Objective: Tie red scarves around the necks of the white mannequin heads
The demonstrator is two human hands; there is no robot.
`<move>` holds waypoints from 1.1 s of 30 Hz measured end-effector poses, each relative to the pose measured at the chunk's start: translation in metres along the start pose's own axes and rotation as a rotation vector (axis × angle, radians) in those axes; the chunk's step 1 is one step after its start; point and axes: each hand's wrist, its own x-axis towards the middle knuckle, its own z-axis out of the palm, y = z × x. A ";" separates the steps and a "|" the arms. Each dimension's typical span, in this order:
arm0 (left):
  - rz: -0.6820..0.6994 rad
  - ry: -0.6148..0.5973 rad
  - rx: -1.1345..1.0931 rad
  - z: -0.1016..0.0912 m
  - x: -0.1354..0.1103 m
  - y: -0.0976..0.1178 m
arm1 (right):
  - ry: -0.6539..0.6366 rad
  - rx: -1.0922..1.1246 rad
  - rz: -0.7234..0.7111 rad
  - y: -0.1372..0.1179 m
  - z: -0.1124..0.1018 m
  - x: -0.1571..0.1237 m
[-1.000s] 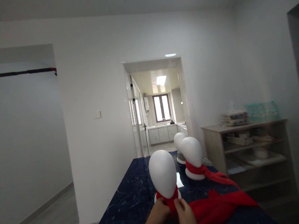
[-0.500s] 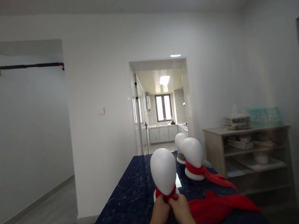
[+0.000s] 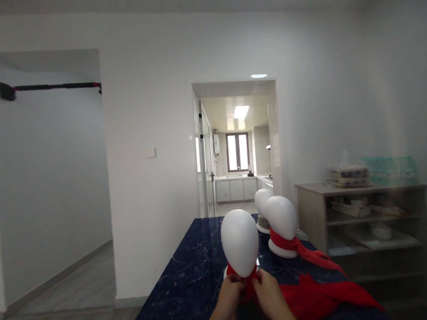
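A white mannequin head (image 3: 239,242) stands on a dark blue marbled table (image 3: 191,277) right in front of me, with a red scarf (image 3: 246,274) round its neck. My left hand (image 3: 229,294) and my right hand (image 3: 269,294) are both closed on the scarf just under the head's chin, knuckles almost touching. The scarf's long tail (image 3: 326,297) trails to the right over the table. Behind stands a second white head (image 3: 281,217) with its own red scarf (image 3: 298,247), and a third head (image 3: 262,201) partly hidden behind it.
A wooden shelf unit (image 3: 365,218) with boxes and stacked items stands at the right wall. An open doorway (image 3: 238,149) beyond the table leads to a kitchen. A wide opening (image 3: 51,179) with grey floor lies at the left.
My view has shifted left and a little up, so everything sits further right in frame. Both hands stay pinched on the scarf at the neck, now slightly higher and closer to the chin.
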 end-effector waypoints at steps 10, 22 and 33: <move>-0.167 -0.194 -0.109 0.000 -0.017 0.025 | -0.034 -0.041 0.002 -0.002 -0.013 -0.001; -0.062 -0.204 0.276 -0.003 -0.007 0.048 | 0.040 -0.314 -0.037 -0.005 -0.007 -0.010; -0.134 -0.312 0.104 -0.011 -0.020 0.048 | -0.030 -0.457 -0.074 -0.012 -0.022 -0.004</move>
